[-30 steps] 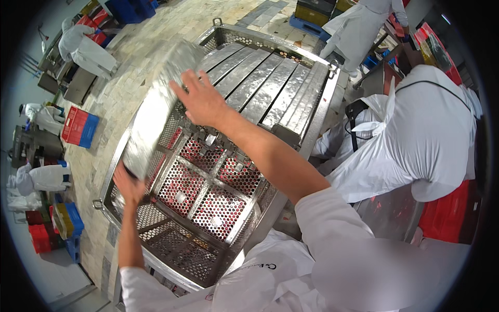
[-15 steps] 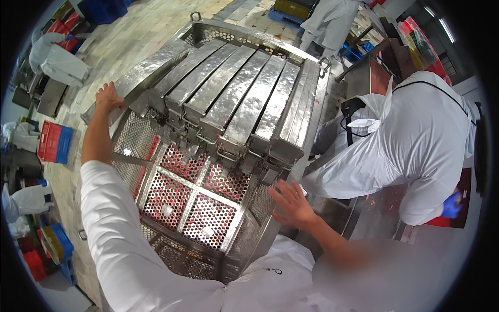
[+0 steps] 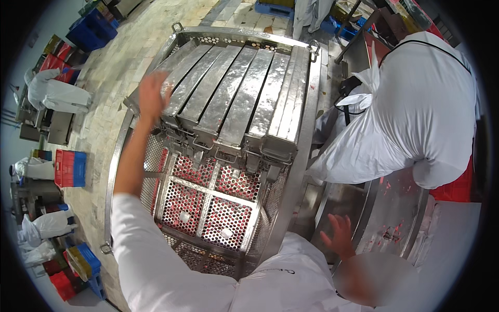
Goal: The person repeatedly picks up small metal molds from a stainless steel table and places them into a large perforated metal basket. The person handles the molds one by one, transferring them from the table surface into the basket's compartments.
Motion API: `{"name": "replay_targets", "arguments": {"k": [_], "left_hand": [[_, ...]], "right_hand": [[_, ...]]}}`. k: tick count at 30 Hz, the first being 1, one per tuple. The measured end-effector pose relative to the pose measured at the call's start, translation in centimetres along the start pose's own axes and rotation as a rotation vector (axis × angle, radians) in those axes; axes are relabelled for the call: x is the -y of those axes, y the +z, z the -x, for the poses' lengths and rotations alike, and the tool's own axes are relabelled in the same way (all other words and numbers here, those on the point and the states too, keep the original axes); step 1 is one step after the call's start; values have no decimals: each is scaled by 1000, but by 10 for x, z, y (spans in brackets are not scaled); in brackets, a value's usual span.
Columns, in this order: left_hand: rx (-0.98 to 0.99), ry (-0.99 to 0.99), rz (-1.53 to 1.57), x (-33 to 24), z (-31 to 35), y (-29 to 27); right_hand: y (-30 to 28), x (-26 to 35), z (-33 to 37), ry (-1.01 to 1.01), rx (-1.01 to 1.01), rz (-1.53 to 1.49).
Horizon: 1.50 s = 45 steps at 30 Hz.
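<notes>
Pale floor tiles (image 3: 99, 125) stretch across a busy workroom, with workers in white (image 3: 57, 93) and red and blue crates (image 3: 70, 169) toward 9 and 10 o'clock. At the center stands a perforated metal cage (image 3: 310, 99), its far half filled by a row of long metal boxes (image 3: 241, 93) lying side by side, lengthwise away from the wearer.

At the row's 9 o'clock side lies the outermost box (image 3: 179, 61), its long axis slanting from between 7 and 8 o'clock at the near end to between 1 and 2 o'clock at the far end. Its neighbors run closer to a 7-to-1 line, wire handles (image 3: 202, 143) on their near ends facing the wearer.

Over the outermost box's near end is the left grip (image 3: 154, 96), blurred; whether it grasps or merely hovers cannot be told. From that grip, the box's visible length extends toward 1 o'clock, the rest of the row toward 3.

Well apart, at about 4 o'clock from the row, the right grip (image 3: 340, 236) hangs empty, fingers spread, near a metal surface (image 3: 390, 218) flecked with red bits. A co-worker (image 3: 421, 104) in white bends at 2 o'clock.
</notes>
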<state>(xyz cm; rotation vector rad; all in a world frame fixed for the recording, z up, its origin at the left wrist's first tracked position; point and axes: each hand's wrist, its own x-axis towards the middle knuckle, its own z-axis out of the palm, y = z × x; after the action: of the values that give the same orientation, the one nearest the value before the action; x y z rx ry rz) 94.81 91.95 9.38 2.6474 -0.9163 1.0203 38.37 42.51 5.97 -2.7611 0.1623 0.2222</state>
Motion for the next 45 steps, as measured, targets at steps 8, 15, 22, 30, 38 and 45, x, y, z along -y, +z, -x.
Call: {"name": "replay_targets", "arguments": {"k": [8,15,22,30,38,45], "left_hand": [[350,-317,397,-285,300,-89],[456,134,1342,-623,191,-142],[1356,667,1481,-995,297,-175],[2363,77,761,-1129,385,-196],[1714,465,1096,-1236,246,-217],[1007,1039,838,-1312,187,-181]], "right_hand": [[35,-50,150,217,-117,-89],[44,-75,289,524,-450,-275],[73,-68,494,831,-814,-251],[215,-37,818,2054,-1050,277],[359,21,846,2189,-1725,-778],[262,-97,704,2294,-1612,-1045]]}}
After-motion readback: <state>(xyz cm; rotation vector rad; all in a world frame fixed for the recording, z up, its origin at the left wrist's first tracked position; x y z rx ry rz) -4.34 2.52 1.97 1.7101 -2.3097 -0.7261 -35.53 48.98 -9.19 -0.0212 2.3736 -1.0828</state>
